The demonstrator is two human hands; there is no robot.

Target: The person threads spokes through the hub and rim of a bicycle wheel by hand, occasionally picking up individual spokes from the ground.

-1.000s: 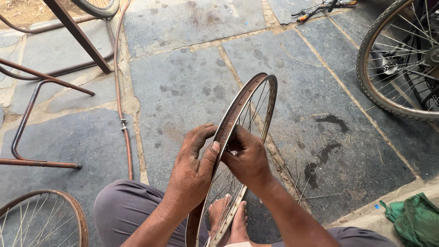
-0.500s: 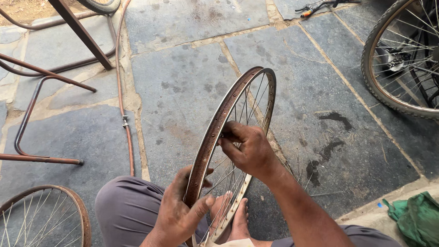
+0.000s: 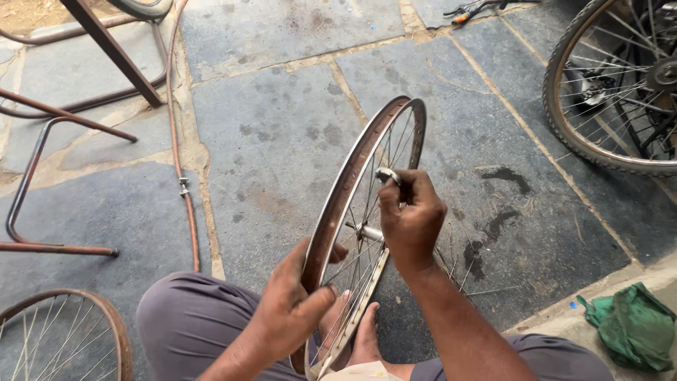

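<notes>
1. Your left hand (image 3: pixel 293 310) is clenched around the lower rim of a bare bicycle wheel (image 3: pixel 352 204), which stands upright between your knees on the stone floor (image 3: pixel 282 141).
2. Your right hand (image 3: pixel 411 219) reaches among the spokes, pinching a small metal tool (image 3: pixel 386 174).
3. A green cloth (image 3: pixel 635 326) lies at your right.

A wheel rim (image 3: pixel 352 190) stands upright between a second rim (image 3: pixel 63 339) left and a cloth (image 3: pixel 631 328) right.
</notes>
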